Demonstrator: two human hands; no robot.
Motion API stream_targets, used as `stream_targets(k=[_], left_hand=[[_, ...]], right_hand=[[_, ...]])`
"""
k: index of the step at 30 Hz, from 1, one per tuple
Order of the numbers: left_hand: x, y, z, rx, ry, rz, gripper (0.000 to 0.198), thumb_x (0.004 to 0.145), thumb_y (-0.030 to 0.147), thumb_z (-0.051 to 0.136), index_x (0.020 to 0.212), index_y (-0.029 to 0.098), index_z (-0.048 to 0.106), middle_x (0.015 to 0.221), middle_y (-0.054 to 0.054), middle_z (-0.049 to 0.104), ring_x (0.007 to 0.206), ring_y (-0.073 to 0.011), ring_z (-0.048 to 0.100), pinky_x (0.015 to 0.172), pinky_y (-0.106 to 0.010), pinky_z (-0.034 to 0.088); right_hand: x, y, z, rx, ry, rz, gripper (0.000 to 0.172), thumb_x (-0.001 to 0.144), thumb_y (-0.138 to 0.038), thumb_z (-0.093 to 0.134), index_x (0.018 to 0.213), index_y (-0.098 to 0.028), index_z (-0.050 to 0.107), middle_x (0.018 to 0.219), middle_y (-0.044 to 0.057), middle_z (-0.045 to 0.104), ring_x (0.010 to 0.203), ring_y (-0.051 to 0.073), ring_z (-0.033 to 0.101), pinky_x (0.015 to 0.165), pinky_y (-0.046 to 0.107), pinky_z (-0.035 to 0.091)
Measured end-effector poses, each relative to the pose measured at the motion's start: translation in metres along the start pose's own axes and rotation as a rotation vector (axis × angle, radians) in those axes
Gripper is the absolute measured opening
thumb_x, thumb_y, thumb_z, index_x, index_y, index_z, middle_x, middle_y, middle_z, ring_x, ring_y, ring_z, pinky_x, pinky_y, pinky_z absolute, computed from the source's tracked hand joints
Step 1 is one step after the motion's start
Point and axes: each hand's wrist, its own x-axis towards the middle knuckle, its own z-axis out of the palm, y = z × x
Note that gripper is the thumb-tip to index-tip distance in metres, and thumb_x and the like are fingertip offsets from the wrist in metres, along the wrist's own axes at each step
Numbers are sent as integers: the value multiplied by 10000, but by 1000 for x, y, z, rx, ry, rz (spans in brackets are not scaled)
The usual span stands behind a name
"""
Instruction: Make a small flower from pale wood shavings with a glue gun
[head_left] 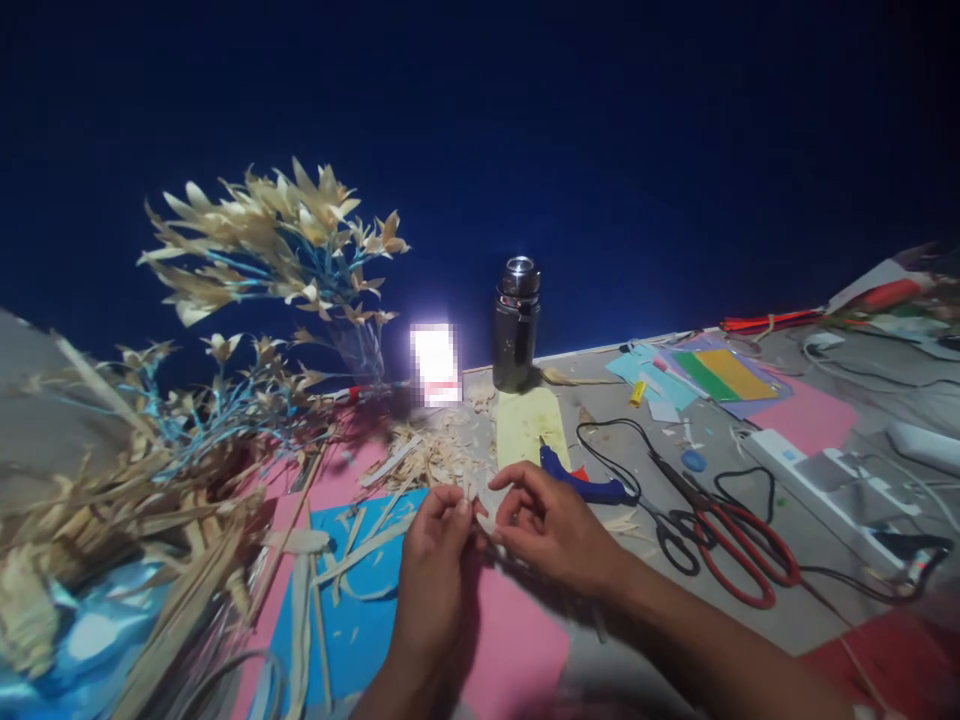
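Observation:
Close together at the front middle of the table, my left hand (437,535) and my right hand (553,525) meet over a small pale strip of dried husk (487,522). Thumb and fingertips of my left hand are pinched on it. My right thumb presses at its other side, with the index finger curved above. The fingers partly hide the strip. Just beyond my right hand lies a blue glue gun (581,478) on a yellow sheet (529,420). Cut husk strips (367,545) lie on a blue sheet (349,620) left of my hands.
Husk flowers on blue stems (300,240) stand at the back left, above a pile of dried husks (187,560). A dark flask (516,330) and a bright lamp (435,360) stand behind. Red-handled scissors (739,550), smaller black scissors (675,535) and a power strip (810,490) lie right.

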Motion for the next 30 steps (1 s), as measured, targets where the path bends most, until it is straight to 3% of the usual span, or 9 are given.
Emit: stream_targets(k=[5, 8, 12, 15, 18, 23, 30], left_hand=[[2, -5, 3, 57, 8, 22, 400, 678, 418, 870, 862, 208, 583, 628, 44, 619, 533, -119, 565, 525, -220, 460], [4, -4, 3, 85, -7, 10, 396, 656, 397, 880, 841, 201, 589, 584, 55, 599, 493, -108, 540, 506, -219, 461], [10, 5, 5, 62, 75, 7, 403, 593, 343, 904, 807, 192, 597, 544, 65, 584, 440, -83, 499, 455, -188, 413], [22, 11, 7, 43, 119, 4, 407, 542, 302, 912, 769, 185, 595, 515, 76, 563, 417, -68, 474, 425, -165, 365], [39, 12, 12, 69, 84, 18, 373, 556, 298, 891, 760, 176, 604, 533, 66, 588, 436, -74, 508, 448, -174, 402], [72, -1, 22, 132, 39, 22, 312, 629, 300, 832, 790, 170, 599, 662, -31, 735, 520, -128, 627, 502, -219, 474], [87, -20, 28, 144, 41, 0, 335, 599, 278, 825, 767, 191, 550, 618, -36, 726, 624, -195, 714, 519, -230, 483]], right_hand=[[0, 3, 4, -6, 13, 5, 373, 774, -103, 687, 1114, -207, 575, 714, -71, 647, 509, 77, 480, 494, 196, 331], [-4, 9, -6, -43, 1, -21, 339, 821, -152, 678, 1141, -205, 580, 750, -50, 669, 528, 93, 506, 506, 206, 356], [-13, 30, -44, -553, 156, -89, 96, 903, -193, 621, 991, -184, 658, 852, 33, 704, 773, 181, 625, 734, 300, 451], [-17, 48, -73, -943, 143, -40, 286, 872, -153, 635, 1157, -170, 643, 1140, 115, 691, 1061, 273, 579, 915, 375, 423], [-15, 60, -84, -1146, 48, 17, 410, 836, -71, 577, 1234, -160, 618, 1207, 140, 655, 1105, 302, 521, 934, 402, 391], [-9, 69, -81, -1176, 87, -19, 424, 789, -85, 573, 1202, -159, 636, 1232, 145, 626, 1100, 325, 492, 911, 435, 371], [-9, 77, -92, -1016, 73, -73, 389, 788, -105, 583, 1170, -162, 626, 1264, 125, 597, 1149, 295, 475, 973, 423, 363]])
